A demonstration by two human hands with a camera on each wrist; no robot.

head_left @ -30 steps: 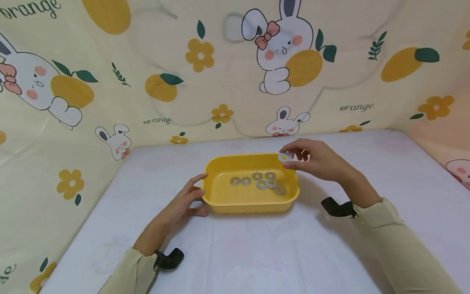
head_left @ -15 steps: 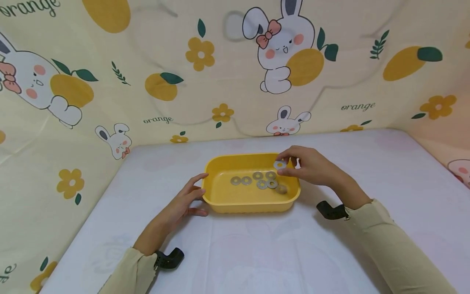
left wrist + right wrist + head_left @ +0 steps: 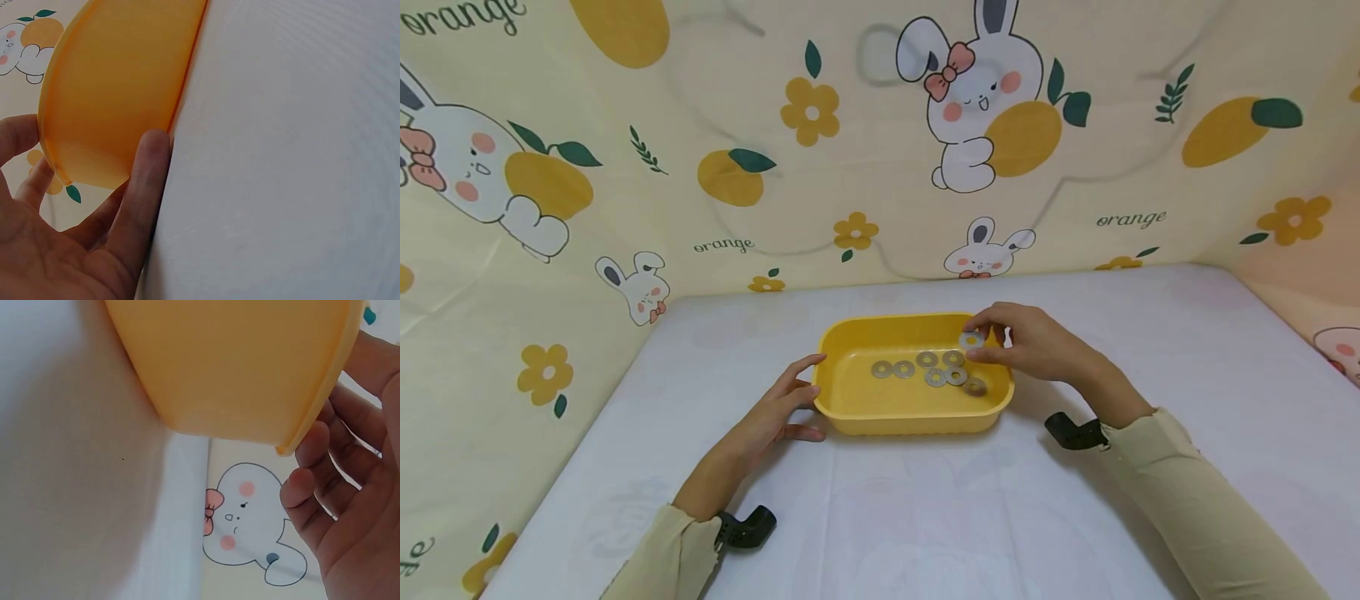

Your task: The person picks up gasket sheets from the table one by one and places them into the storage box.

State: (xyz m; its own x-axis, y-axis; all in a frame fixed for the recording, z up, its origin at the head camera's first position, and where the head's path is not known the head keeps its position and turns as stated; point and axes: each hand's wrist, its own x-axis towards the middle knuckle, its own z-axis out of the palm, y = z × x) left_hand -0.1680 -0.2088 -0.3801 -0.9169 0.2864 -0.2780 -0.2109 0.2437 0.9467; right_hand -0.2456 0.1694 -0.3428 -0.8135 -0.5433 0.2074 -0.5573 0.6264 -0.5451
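A yellow plastic tray (image 3: pixel 910 425) stands on the white-covered table with several flat metal washers (image 3: pixel 927 359) lying in it, mostly toward its right half. My right hand (image 3: pixel 1033 337) pinches one more washer (image 3: pixel 972 340) between thumb and fingertips, held over the tray's back right corner. In the right wrist view the tray's outer wall (image 3: pixel 231 369) hides that washer, while the curled fingers show beside the rim. At the left end of the tray, my left hand (image 3: pixel 771 417) rests with spread, relaxed fingers against the rim and outer wall, as the left wrist view also shows.
A cream cloth (image 3: pixel 850 150) printed with rabbits and oranges forms the backdrop behind and beside the table. White cloth (image 3: pixel 910 517) covers the tabletop in front of the tray. Black wrist-worn devices (image 3: pixel 747 528) sit at both cuffs.
My right hand has moved left and slightly down with its washer, from above the tray's right rim to inside its back right corner. The left hand has stayed still.
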